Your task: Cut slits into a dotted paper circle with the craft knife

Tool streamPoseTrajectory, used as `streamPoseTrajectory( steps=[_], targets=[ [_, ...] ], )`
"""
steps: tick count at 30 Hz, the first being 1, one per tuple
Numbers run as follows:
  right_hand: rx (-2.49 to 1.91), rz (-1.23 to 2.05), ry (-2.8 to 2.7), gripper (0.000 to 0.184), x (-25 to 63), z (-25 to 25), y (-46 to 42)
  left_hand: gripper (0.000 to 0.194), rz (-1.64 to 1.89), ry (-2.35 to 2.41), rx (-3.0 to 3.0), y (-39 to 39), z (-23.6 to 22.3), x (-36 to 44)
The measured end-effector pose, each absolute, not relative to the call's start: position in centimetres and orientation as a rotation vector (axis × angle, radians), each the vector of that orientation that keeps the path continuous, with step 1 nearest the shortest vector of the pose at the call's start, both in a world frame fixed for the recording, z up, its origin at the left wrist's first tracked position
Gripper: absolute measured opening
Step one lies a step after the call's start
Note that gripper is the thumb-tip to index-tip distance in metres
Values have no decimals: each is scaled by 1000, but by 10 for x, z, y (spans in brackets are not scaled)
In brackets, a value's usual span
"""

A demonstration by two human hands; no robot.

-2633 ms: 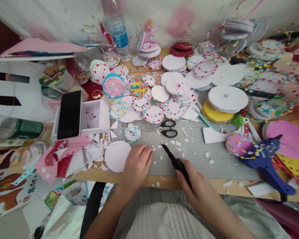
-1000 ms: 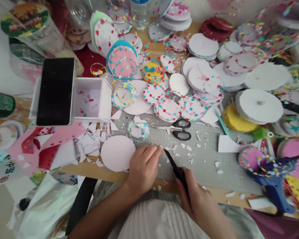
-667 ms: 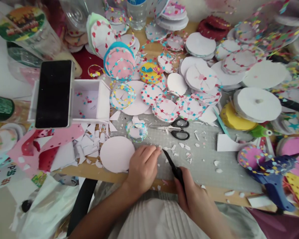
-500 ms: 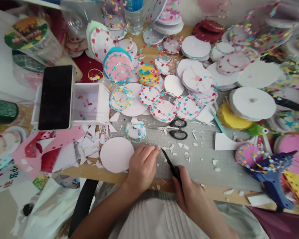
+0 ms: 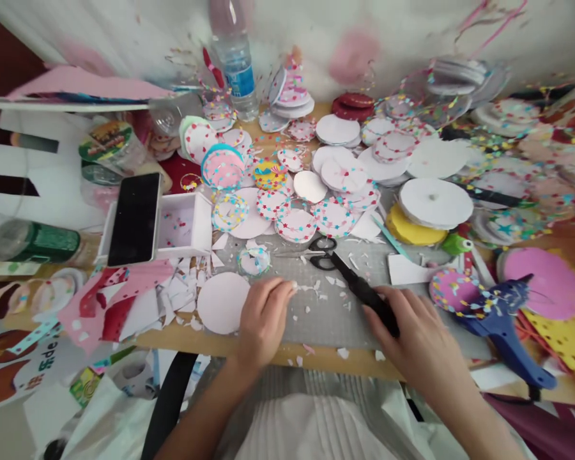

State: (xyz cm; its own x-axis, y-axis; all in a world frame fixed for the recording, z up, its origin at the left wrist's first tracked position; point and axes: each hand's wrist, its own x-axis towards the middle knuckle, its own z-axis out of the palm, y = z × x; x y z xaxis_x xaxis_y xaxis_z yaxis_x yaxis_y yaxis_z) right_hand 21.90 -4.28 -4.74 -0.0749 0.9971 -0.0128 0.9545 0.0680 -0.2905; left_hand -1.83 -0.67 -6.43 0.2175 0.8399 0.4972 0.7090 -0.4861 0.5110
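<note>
My right hand (image 5: 414, 332) grips a black craft knife (image 5: 361, 289); its tip lies close to the black-handled scissors (image 5: 319, 252). My left hand (image 5: 263, 316) rests on the grey cutting mat (image 5: 412, 322), fingers bent and together, their tips among small white paper scraps (image 5: 316, 291). Whether they pinch a scrap I cannot make out. A plain white paper circle (image 5: 223, 301) lies just left of that hand. A small decorated ring (image 5: 253, 260) sits above it.
Many white and decorated paper discs (image 5: 434, 201) cover the back of the table. A phone (image 5: 134, 217) lies on a white box (image 5: 184, 223) at left, a water bottle (image 5: 234, 61) stands at the back, and a blue glue gun (image 5: 501, 313) lies at right.
My right hand has moved right and forward with the knife, from beside my left hand to near the scissors. My left hand has stayed put. The camera has tilted up.
</note>
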Motion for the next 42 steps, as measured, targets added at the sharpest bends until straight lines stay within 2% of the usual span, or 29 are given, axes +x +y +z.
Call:
streamPoseTrajectory(
  steps=[2, 4, 7, 9, 14, 30, 42],
  targets=[
    [-1853, 338, -2052, 25, 214, -44, -37, 25, 1185, 1445, 2356, -5, -54, -20],
    [-1706, 550, -1893, 15, 202, -33, -32, 29, 1217, 1386, 2419, -5, -45, -21],
    [-1446, 1255, -1714, 22, 180, -12, -26, 34, 1215, 1258, 2522, -10, -38, -22],
    [-1351, 1576, -1581, 26, 168, -3, -21, 37, 1206, 1174, 2572, -16, -37, -22],
    [-1136, 1878, -1362, 26, 160, 0, -13, 36, 1259, 1075, 2604, -27, -37, -21],
    [-1106, 2185, -832, 19, 157, -15, -15, 31, 1230, 955, 2635, -16, -35, -21],
    [-1061, 2068, -1058, 24, 145, -21, -14, 30, 1278, 1078, 2371, -17, -47, -17]
  ],
)
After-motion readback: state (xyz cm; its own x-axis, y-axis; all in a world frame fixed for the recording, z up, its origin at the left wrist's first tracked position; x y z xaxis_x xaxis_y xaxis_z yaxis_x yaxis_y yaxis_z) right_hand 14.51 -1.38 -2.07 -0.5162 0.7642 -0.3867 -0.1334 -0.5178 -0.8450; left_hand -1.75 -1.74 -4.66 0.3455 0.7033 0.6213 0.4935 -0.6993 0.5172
